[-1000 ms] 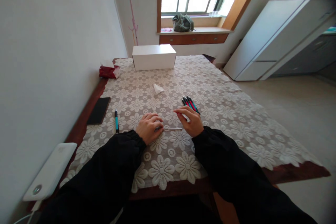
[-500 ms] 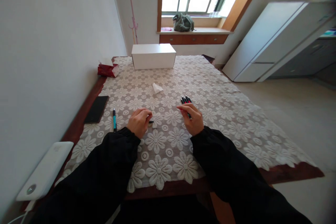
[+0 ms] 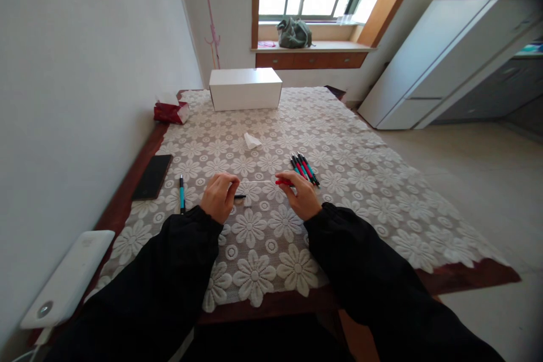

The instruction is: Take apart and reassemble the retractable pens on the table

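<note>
Refill point(image 3: 257, 182), a thin pale rod, stretches level between both hands just below the middle of the frame, above the lace cloth point(image 3: 339, 141). Left hand point(image 3: 219, 199) pinches its left end between thumb and fingertips, and a small black piece point(image 3: 240, 197) pokes out beside that hand; whether the hand grips it I cannot tell. Right hand point(image 3: 299, 197) pinches a red barrel point(image 3: 283, 182) at the rod's right end, fingers curled around it. Just right of that hand lies a bundle of pens point(image 3: 304, 168) in red, teal and black, touching one another. A single teal pen point(image 3: 181, 194) lies left of the left hand, near a black phone point(image 3: 153, 176). A crumpled tissue point(image 3: 251, 140) sits above centre, with a white box point(image 3: 245, 88) farther up and a red tissue pack point(image 3: 171, 111) at its left. A white power bank point(image 3: 68, 281) lies at lower left.
</note>
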Motion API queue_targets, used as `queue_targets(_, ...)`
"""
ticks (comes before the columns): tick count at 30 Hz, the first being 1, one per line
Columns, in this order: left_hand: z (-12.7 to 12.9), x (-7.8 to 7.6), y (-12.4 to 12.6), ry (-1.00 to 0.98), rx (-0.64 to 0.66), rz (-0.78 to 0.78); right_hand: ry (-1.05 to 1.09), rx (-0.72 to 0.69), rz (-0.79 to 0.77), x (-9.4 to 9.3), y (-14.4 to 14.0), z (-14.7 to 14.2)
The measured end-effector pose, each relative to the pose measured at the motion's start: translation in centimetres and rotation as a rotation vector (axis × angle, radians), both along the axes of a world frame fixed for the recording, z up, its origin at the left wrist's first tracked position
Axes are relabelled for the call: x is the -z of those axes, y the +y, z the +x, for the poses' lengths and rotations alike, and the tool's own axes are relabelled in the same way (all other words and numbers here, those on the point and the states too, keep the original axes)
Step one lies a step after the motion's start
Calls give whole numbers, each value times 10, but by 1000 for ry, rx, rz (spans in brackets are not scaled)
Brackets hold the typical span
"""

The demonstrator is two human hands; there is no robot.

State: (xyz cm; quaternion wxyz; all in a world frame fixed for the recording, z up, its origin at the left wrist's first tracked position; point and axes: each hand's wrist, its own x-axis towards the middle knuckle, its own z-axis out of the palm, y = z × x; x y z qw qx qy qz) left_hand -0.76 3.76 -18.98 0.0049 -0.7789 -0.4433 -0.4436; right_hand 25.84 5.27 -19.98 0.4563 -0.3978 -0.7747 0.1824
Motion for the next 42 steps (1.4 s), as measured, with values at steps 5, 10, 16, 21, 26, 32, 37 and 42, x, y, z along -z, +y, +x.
queue_targets(5,1,0,-1,-30,-3,15,-48,-25,-9,0,-1,-2)
queue_targets(10,2,0,-3,-27,10,23,-42,-40,-11,-3,-3,-5)
queue_targets(16,4,-1,-6,-37,21,-8,-51,-57,-7,-4,-3,-5)
queue_targets(21,5,-2,-7,-27,42,-22,-49,-67,2,-4,-4,-6)
queue_targets(26,9,0,-9,-26,109,-15,-80,-167,-24,-8,-10,-9)
queue_targets(32,16,0,-15,-32,260,-71,-119,-305,-39,-13,-19,-15)
queue_targets(37,19,-4,-20,-70,286,-63,-173,-311,-58,-16,-22,-17)
queue_targets(42,22,-7,-23,-110,279,-81,-223,-326,-74,-15,-23,-19)
